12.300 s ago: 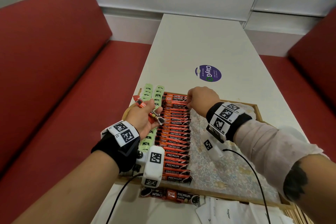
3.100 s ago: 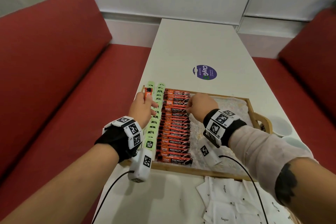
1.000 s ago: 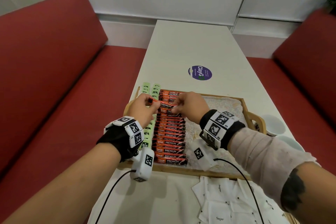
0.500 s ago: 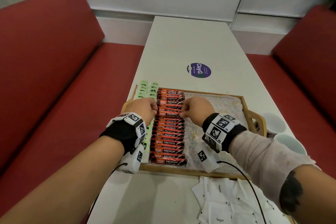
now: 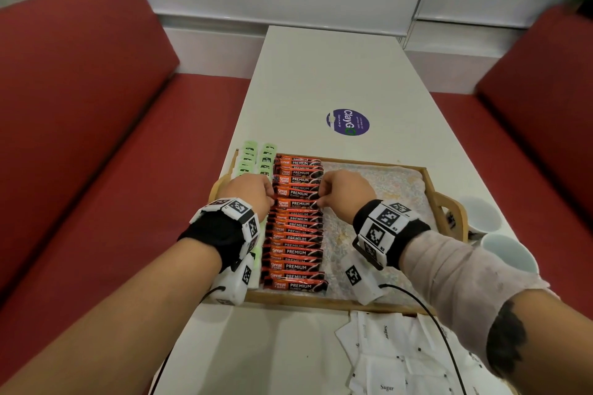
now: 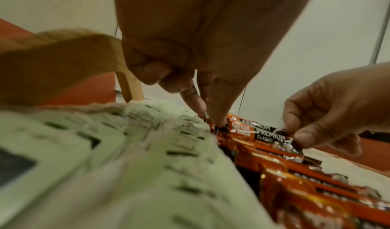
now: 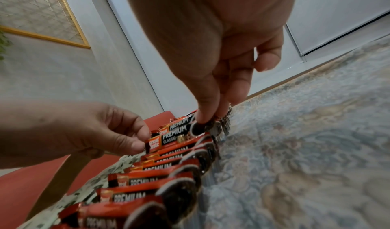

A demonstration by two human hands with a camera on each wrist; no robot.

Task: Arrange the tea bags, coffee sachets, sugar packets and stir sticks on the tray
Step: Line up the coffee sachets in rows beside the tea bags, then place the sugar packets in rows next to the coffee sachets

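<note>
Red benches flank your tabletop; on the tray, that coffee sachet looks light, crinkly, slippery. Left hand and right hand each pinch a crimped end: hold there, gently.

The right hand and left hand pinch opposite ends of seemingly one coffee sachet.

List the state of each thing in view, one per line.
Left hand: pinches held coffee sachet's left end.
Right hand: pinches its right end.
Held coffee sachet: flat in the row.
Coffee sachets: overlapping column on tray.
Tray: right part bare.
Sugar packets: loose on table, off tray.
</note>
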